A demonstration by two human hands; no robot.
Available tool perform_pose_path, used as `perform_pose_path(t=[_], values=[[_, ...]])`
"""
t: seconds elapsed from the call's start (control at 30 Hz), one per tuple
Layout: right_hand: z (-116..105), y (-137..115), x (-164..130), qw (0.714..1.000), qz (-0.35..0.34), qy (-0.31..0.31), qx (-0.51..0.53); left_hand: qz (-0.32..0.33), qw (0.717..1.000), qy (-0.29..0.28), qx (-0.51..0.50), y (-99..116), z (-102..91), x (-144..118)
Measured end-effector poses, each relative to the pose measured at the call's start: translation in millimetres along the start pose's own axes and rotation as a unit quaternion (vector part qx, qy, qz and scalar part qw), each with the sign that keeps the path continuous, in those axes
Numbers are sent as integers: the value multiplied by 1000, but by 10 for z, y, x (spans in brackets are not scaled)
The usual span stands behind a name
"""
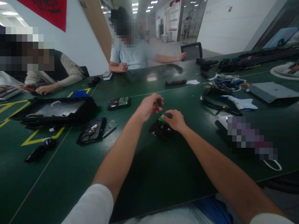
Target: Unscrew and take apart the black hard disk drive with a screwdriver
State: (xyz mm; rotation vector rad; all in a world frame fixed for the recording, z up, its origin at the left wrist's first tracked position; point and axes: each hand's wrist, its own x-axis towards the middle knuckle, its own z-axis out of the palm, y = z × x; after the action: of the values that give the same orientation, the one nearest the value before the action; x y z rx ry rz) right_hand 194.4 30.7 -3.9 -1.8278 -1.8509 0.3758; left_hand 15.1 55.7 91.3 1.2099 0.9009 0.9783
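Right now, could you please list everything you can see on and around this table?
table: 1, dark green, fills the view
hard drive: 1, black, centre, under the right hand
circuit board: 1, green, on that drive
other drives: 2, black, left of centre
open case: 1, black, far left
cables: a heap, mixed colours, far right
seated people: 2, across the table
left hand: 1, grips a small dark tool
right hand: 1, on the circuit board

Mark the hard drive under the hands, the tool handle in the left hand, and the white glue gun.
hard drive [158, 130], head view, black casing
tool handle [158, 101], head view, dark top end
glue gun [240, 102], head view, white body
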Motion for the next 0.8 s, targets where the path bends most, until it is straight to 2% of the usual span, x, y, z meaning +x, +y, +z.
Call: perform_pose_path(t=[0.13,0.3,0.53,0.8], values=[[0,-3,-6,1000,0,0,-5,-8,1000,1,-20,-11,9,8],[-14,-6,-9,1000,-1,-2,-2,8,1000,13,10,-11,-8,25],[-26,-19,-15,1000,4,-7,-7,-2,1000,-17,-16,-15,7,3],[-41,-37,-24,1000,7,-10,-4,1,1000,-1,6,-18,9,8]])
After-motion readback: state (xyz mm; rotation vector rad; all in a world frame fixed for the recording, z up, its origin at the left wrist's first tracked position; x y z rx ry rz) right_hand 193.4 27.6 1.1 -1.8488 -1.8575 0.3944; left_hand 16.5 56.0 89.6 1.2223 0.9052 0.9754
